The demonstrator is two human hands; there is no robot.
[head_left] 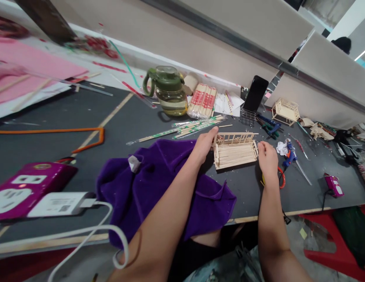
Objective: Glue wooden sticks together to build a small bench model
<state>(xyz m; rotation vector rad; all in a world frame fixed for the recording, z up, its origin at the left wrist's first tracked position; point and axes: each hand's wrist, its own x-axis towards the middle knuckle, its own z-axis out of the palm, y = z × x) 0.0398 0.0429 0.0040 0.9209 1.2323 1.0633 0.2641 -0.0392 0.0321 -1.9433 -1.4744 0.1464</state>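
A small model of thin wooden sticks point(236, 154), with a slatted floor and low railings, sits tilted above the grey table. My left hand point(204, 147) is closed on its left end, thumb at the top corner. At the opposite end, my right hand point(268, 156) has its fingers curled in a pinch against the end railing; the fingertips are partly hidden. Under my left forearm lies a purple cloth point(167, 164). Wrapped sticks point(194, 127) are spread just behind the model. A blue glue gun point(289, 156) lies to the right of my right hand, beside a crumpled white tissue point(282, 148).
Behind stand a green-lidded jug point(170, 92), packed chopsticks point(202, 100) and a phone point(255, 94) on a wire stand. Pliers point(270, 126) and another stick model point(285, 111) are at right. A purple power strip point(32, 188) with a white cable occupies the left.
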